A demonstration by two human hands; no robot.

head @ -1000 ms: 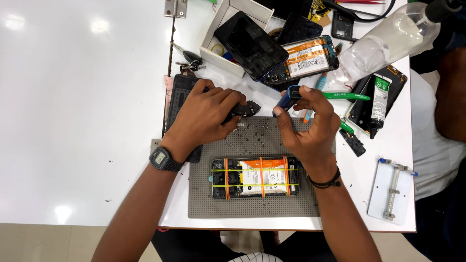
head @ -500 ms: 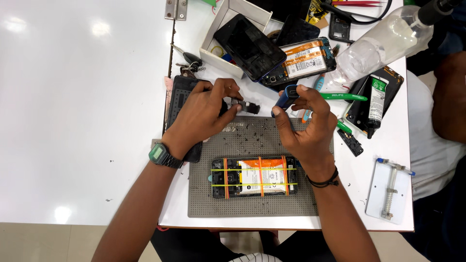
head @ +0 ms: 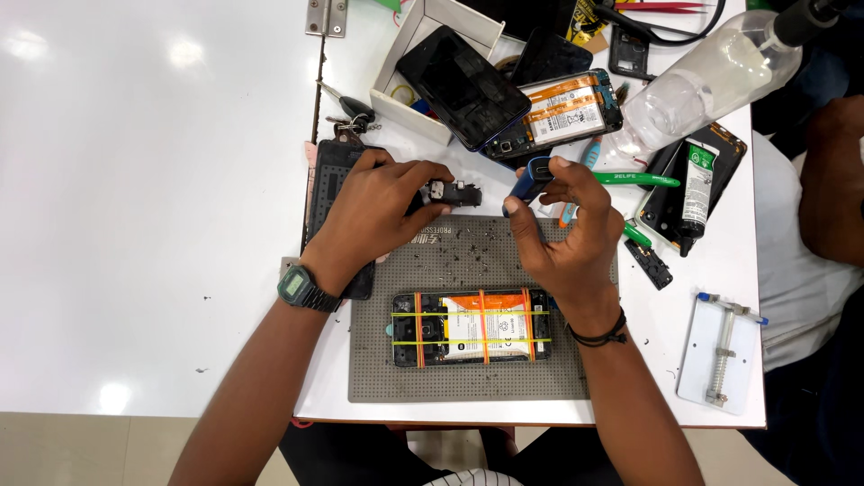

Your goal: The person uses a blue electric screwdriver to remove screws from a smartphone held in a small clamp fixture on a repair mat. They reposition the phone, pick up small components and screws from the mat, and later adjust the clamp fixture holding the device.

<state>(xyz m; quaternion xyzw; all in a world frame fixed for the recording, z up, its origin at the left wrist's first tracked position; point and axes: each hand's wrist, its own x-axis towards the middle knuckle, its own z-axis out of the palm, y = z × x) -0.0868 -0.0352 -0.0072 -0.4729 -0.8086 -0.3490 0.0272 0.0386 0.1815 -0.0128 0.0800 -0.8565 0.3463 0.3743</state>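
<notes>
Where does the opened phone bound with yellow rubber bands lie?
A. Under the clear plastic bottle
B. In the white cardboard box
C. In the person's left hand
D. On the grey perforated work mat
D: the opened phone bound with yellow rubber bands lies flat on the grey perforated work mat, nearer the camera than both hands.

An opened phone [head: 472, 328] lies on the work mat [head: 468, 378], near the mat's front edge, and the mat sits on the worktop [head: 135, 225]. Above the mat's rear edge the left hand [head: 373, 216] holds a small phone part [head: 454, 193] (possibly a camera module), with the right hand [head: 562, 238] to its right gripping a tool handle [head: 531, 180]. Behind them, two more phones [head: 463, 85] overlap beside an open box [head: 423, 54]. A bottle [head: 702, 81] lies at the rear right; a glue tube [head: 693, 184] rests before it, and a board holder [head: 720, 351] lies right of the mat.
</notes>
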